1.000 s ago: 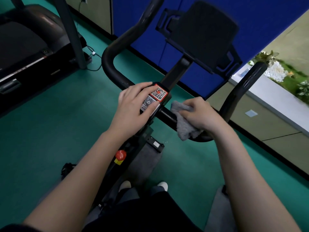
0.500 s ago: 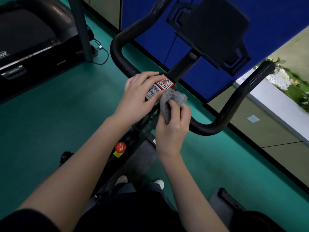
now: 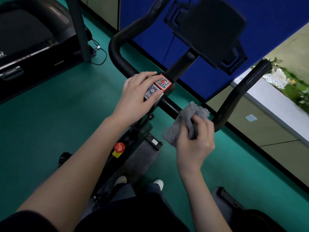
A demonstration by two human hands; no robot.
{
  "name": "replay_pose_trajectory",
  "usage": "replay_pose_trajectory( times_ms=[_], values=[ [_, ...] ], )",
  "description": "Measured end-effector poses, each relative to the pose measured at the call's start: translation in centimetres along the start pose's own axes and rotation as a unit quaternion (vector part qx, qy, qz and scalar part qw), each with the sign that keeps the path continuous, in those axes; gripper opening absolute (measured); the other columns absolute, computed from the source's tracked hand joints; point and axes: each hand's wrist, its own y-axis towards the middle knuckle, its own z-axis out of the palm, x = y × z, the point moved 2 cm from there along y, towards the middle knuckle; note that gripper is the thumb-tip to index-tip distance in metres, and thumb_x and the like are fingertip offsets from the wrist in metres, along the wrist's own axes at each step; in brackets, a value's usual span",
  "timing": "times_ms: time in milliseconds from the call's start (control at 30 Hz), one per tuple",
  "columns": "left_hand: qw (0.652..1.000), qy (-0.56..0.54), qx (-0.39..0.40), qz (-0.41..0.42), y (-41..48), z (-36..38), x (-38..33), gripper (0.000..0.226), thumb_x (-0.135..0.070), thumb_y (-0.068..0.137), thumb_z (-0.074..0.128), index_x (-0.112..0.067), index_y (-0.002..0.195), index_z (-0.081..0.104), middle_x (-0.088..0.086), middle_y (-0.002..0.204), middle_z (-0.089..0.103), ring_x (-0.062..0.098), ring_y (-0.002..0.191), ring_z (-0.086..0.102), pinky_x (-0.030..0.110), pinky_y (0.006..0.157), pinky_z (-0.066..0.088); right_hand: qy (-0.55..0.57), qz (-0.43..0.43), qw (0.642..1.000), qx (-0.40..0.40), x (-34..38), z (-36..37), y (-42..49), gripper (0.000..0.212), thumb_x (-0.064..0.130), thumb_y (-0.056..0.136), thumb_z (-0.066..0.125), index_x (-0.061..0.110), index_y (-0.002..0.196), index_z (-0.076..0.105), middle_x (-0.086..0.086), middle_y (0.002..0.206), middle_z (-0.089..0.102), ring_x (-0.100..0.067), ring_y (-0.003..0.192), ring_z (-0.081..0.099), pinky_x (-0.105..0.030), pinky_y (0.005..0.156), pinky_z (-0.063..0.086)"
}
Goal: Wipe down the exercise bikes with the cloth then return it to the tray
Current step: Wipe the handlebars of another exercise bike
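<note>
Grips the grey cloth (image 3: 182, 121) in the right hand (image 3: 195, 141), fingers curled round a bunched fold, with a loose flap hanging out at nine o'clock of the knuckles. Holds it just beside the black handlebar (image 3: 168, 104), at about four o'clock from the centre clamp; cannot tell whether touching the bar or just off it. Rests the left hand (image 3: 138, 91) flat over the clamp, fingers straight and relaxed, gripping nothing, half covering the stickers.

Looks soft, light and limp: likely to drape and slide off a round tube unless pressed on. Best taken as a wad in the palm and wrapped round the bar for wiping. No risk of breakage, and little of slipping from the fingers, judging by the fuzzy nap.

Shows two labels on the clamp: an orange-bordered QR sticker (image 3: 163, 82) at twelve o'clock of the left fingertips and a white QR sticker (image 3: 153, 90) under them, small print too fine to read. Shows also a red knob (image 3: 119, 147) with a yellow tag (image 3: 116, 154) at six o'clock of the left hand, wording illegible. Only a cut-off scrap of lettering on the treadmill (image 3: 25, 39) at ten o'clock. No tray in view.
</note>
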Motion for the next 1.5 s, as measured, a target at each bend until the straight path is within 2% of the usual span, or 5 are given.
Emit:
replay_pose_trajectory(
  times_ms=[167, 433, 633, 1033, 1500],
  values=[
    [1.000, 0.005, 0.004, 0.006, 0.0, -0.1, 0.0, 0.040, -0.036, 0.095, 0.050, -0.023, 0.133, 0.051, -0.007, 0.136, 0.047, 0.012, 0.127, 0.040, 0.026, 0.107, 0.015, -0.024, -0.015, 0.999, 0.023, -0.3, -0.2, 1.0, 0.022, -0.016, 0.071, 0.066, -0.008, 0.090, 0.069, -0.021, 0.085, 0.062, -0.030, 0.080, 0.060, -0.018, 0.079, 0.041],
    [1.000, 0.007, -0.009, 0.005, 0.0, 0.3, -0.1, 0.040, -0.034, 0.095, 0.051, -0.020, 0.132, 0.052, -0.006, 0.135, 0.048, 0.011, 0.124, 0.041, 0.027, 0.109, 0.016, 0.106, 0.125, 0.982, 0.094, -2.9, -3.0, -4.7, 0.024, -0.005, 0.073, 0.073, 0.014, 0.084, 0.064, 0.004, 0.081, 0.060, 0.003, 0.077, 0.054, -0.011, 0.073, 0.043],
    [1.000, 0.016, 0.000, 0.011, 0.0, 0.2, -0.1, 0.042, -0.038, 0.094, 0.047, -0.022, 0.133, 0.051, -0.007, 0.135, 0.047, 0.010, 0.124, 0.041, 0.029, 0.109, 0.019, 0.303, 0.447, 0.831, 0.135, -3.0, 3.9, -4.8, 0.011, -0.002, 0.084, 0.067, 0.009, 0.087, 0.069, 0.000, 0.077, 0.072, -0.014, 0.075, 0.067, -0.037, 0.073, 0.058],
    [0.999, 0.037, 0.002, 0.019, 0.1, 0.3, 0.0, 0.043, -0.036, 0.094, 0.047, -0.021, 0.134, 0.050, -0.006, 0.135, 0.047, 0.011, 0.125, 0.041, 0.030, 0.107, 0.020, 0.573, 0.517, 0.634, 0.050, -1.2, 7.9, -2.2, 0.037, -0.014, 0.085, 0.055, -0.008, 0.122, 0.054, -0.019, 0.116, 0.065, -0.027, 0.108, 0.063, -0.041, 0.098, 0.050],
    [0.999, 0.040, -0.008, 0.018, 0.0, 0.6, -0.1, 0.041, -0.035, 0.095, 0.046, -0.020, 0.133, 0.051, -0.004, 0.134, 0.048, 0.011, 0.124, 0.041, 0.030, 0.108, 0.019, 0.526, 0.489, 0.693, 0.062, -3.4, 3.4, -3.0, 0.025, -0.013, 0.085, 0.054, -0.001, 0.105, 0.062, -0.004, 0.091, 0.074, -0.016, 0.087, 0.070, -0.032, 0.082, 0.058]
  ],
)
